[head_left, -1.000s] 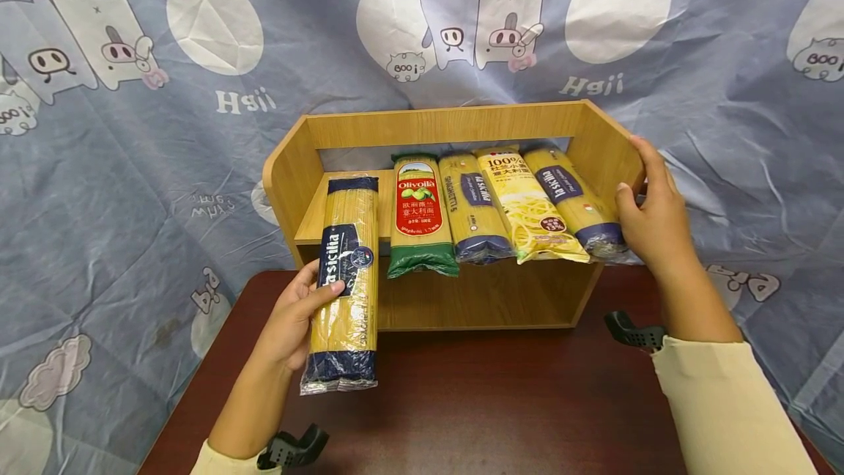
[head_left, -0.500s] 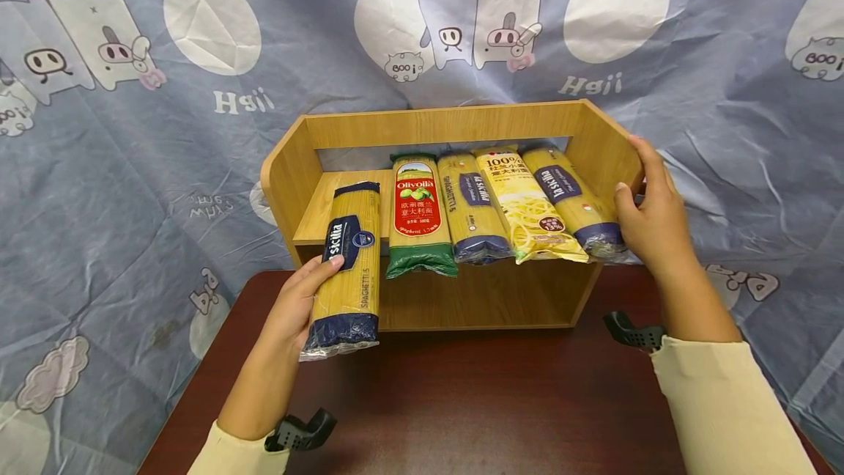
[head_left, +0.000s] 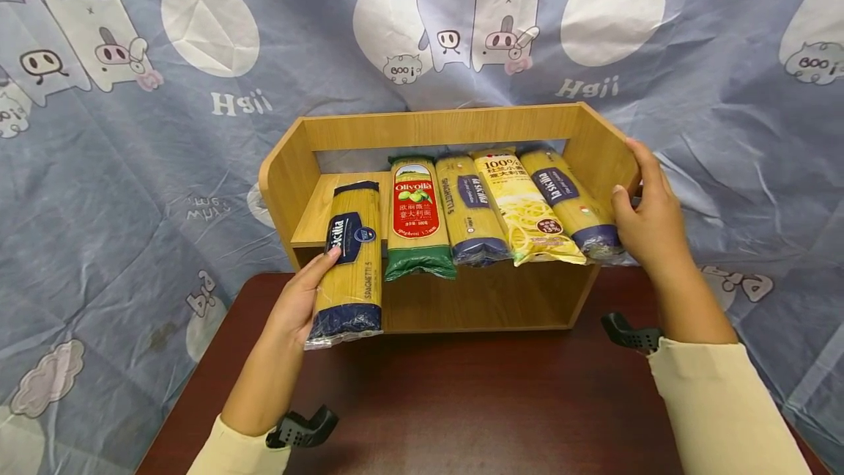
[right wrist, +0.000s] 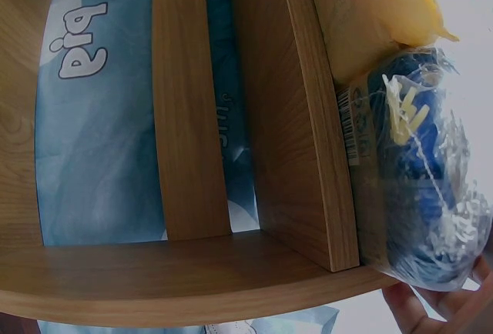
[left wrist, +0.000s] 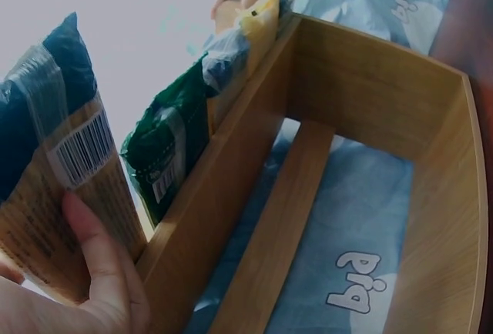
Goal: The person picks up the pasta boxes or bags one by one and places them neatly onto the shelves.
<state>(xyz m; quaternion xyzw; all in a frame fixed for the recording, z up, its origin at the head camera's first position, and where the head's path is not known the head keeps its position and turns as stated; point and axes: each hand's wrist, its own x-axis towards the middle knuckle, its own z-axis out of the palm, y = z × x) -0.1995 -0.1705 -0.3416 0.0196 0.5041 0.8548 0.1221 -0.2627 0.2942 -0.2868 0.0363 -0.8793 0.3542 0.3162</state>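
In the head view my left hand [head_left: 298, 303] grips a bag of spaghetti [head_left: 356, 281] with dark blue ends, thumb across its front. The bag tilts over the left end of a wooden shelf [head_left: 438, 128], its lower end sticking out in front. The left wrist view shows the bag's underside with a barcode [left wrist: 83, 149], beside the upper board's edge. My right hand [head_left: 653, 215] holds the shelf's right side panel, thumb on the near edge and fingers over the outside. Close to that thumb lies another blue-ended spaghetti bag [head_left: 570, 200].
Along the upper board lie a green-ended Olivoilà bag [head_left: 420, 255], a blue-ended spaghetti bag [head_left: 476, 222] and a yellow pasta bag [head_left: 524, 204], ends overhanging the front. The shelf stands on a dark red table [head_left: 461, 402] before a patterned blue cloth [head_left: 310, 35].
My left hand has raised the spaghetti bag and moved it slightly toward the shelf, its far end now over the upper board. My right hand stays on the side panel.
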